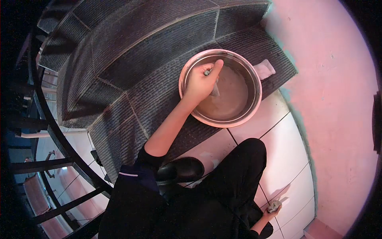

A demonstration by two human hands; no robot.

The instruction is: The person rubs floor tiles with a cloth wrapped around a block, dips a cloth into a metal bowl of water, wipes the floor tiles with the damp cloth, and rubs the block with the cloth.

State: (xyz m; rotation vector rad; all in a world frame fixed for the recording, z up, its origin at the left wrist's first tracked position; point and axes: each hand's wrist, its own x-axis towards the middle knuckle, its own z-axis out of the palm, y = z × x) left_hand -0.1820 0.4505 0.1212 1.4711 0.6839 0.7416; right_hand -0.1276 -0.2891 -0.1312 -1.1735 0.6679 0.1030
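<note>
Grey cloth [215, 91], likely limp, best gripped bunched: clenched in left hand [199, 82] over basin [221, 124]; wad [273, 206] clasped in right hand [270, 214], apart from basin.

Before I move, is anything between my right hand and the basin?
Yes: in this view, your bent knee lies across the straight line from your right hand to the basin. Right of the knee, nothing visible stands in the way.

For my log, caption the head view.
Left hand holds greyish, limp material over a basin; right hand, a crumpled wad.
</note>
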